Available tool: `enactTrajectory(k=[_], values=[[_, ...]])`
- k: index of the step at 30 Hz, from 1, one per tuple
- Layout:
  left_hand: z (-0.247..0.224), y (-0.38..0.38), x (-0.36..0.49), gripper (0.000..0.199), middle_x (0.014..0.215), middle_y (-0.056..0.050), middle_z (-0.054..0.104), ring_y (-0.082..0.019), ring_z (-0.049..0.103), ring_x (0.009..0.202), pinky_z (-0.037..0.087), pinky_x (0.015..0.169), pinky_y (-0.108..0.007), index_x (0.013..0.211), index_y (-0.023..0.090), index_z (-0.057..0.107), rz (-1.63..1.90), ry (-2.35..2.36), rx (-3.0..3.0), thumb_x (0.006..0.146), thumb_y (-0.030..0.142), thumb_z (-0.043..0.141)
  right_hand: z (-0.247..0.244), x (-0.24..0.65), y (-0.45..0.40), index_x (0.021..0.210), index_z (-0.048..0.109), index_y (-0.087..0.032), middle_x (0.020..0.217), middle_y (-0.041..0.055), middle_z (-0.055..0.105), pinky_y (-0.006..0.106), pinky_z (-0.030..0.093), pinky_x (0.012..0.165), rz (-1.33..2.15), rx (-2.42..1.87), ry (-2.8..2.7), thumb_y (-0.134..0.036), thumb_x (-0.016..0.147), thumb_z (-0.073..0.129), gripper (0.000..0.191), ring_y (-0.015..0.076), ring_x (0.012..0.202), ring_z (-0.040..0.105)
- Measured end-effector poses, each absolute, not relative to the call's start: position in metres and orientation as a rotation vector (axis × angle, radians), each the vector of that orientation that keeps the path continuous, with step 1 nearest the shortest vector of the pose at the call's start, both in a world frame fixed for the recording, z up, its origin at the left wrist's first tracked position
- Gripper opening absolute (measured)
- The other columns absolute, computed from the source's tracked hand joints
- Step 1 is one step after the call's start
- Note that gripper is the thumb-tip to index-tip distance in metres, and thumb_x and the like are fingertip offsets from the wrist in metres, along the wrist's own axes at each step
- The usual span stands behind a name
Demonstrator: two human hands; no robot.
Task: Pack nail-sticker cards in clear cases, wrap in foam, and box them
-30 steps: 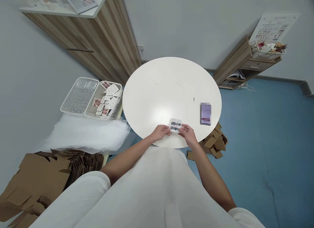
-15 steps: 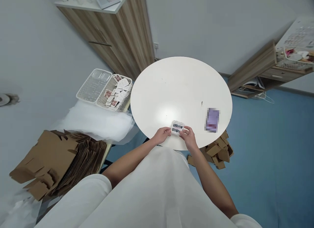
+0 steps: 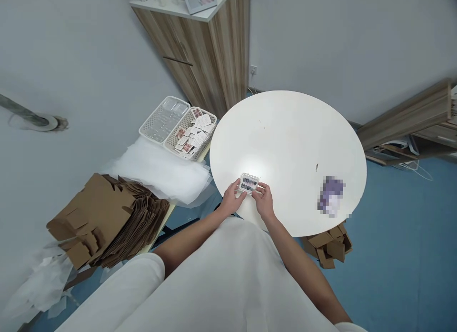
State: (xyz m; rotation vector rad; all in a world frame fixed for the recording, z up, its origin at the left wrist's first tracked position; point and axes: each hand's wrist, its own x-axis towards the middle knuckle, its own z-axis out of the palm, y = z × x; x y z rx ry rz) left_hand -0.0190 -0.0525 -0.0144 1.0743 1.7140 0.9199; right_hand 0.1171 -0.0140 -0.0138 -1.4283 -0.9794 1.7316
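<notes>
A small clear plastic case [image 3: 249, 183] is held between my two hands over the near edge of the round white table [image 3: 285, 132]. Two rows of small dark oval pieces, which look like press-on nails, show inside it. My left hand [image 3: 231, 198] grips the case's left side, thumb at its lower corner. On the right side, the fingers of my right hand [image 3: 263, 199] are closed on the edge and lower corner. The case's lid appears shut. A purple pixelated item [image 3: 331, 196] lies on the table to the right.
Left of the table are a white basket of printed cards [image 3: 193, 136], a basket of clear cases [image 3: 164, 118], white packing sheets [image 3: 160, 172] and flattened cardboard boxes [image 3: 103, 217]. Small cardboard boxes [image 3: 330, 246] sit below the table's right edge. A wooden cabinet [image 3: 200, 51] stands behind.
The view has turned left, so the surroundings sit farther right in the picture. My left hand has shifted its hold, with its fingers now higher along the case's side.
</notes>
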Motion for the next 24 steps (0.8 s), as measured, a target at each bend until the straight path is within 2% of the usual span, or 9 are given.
enactTrajectory(k=[4, 8, 10, 16, 24], values=[[-0.015, -0.041, -0.049, 0.059, 0.128, -0.01, 0.044, -0.022, 0.045, 0.113, 0.041, 0.09, -0.036, 0.131, 0.022, 0.034, 0.921, 1.711, 1.041, 0.076, 0.031, 0.056, -0.013, 0.086, -0.006, 0.11, 0.04, -0.024, 0.111, 0.0076, 0.054, 0.038, 0.046, 0.082, 1.724, -1.44, -1.055, -0.033, 0.069, 0.058, 0.046, 0.018, 0.091, 0.059], [-0.017, -0.024, -0.087, 0.056, 0.126, -0.011, 0.042, -0.022, 0.042, 0.115, 0.04, 0.09, -0.036, 0.129, 0.022, 0.035, 0.909, 1.725, 1.039, 0.078, 0.035, 0.053, -0.015, 0.048, 0.006, 0.117, 0.041, -0.025, 0.121, 0.0075, 0.049, 0.036, 0.045, 0.084, 1.672, -1.514, -1.159, -0.033, 0.066, 0.059, 0.055, 0.0207, 0.109, 0.048], [-0.021, -0.015, -0.106, 0.056, 0.126, -0.011, 0.039, -0.023, 0.04, 0.116, 0.04, 0.089, -0.036, 0.129, 0.021, 0.035, 0.888, 1.763, 1.025, 0.078, 0.037, 0.053, -0.018, 0.027, 0.013, 0.119, 0.042, -0.025, 0.124, 0.0073, 0.045, 0.036, 0.045, 0.082, 1.625, -1.605, -1.201, -0.034, 0.065, 0.06, 0.058, 0.0223, 0.111, 0.044], [-0.039, 0.016, -0.159, 0.06, 0.117, -0.012, 0.038, -0.023, 0.042, 0.109, 0.039, 0.088, -0.035, 0.13, 0.018, 0.034, 0.757, 1.748, 1.002, 0.079, 0.043, 0.049, -0.033, -0.028, 0.044, 0.123, 0.042, -0.024, 0.117, 0.0076, 0.047, 0.036, 0.046, 0.08, 1.571, -1.724, -1.258, -0.034, 0.064, 0.059, 0.062, 0.0214, 0.101, 0.047], [-0.066, 0.056, -0.193, 0.058, 0.12, -0.012, 0.038, -0.024, 0.04, 0.112, 0.036, 0.09, -0.034, 0.13, 0.02, 0.034, 0.721, 1.757, 0.977, 0.079, 0.044, 0.049, -0.051, -0.066, 0.085, 0.121, 0.045, -0.022, 0.111, 0.007, 0.05, 0.036, 0.043, 0.081, 1.522, -1.785, -1.271, -0.033, 0.063, 0.06, 0.061, 0.0205, 0.093, 0.048]])
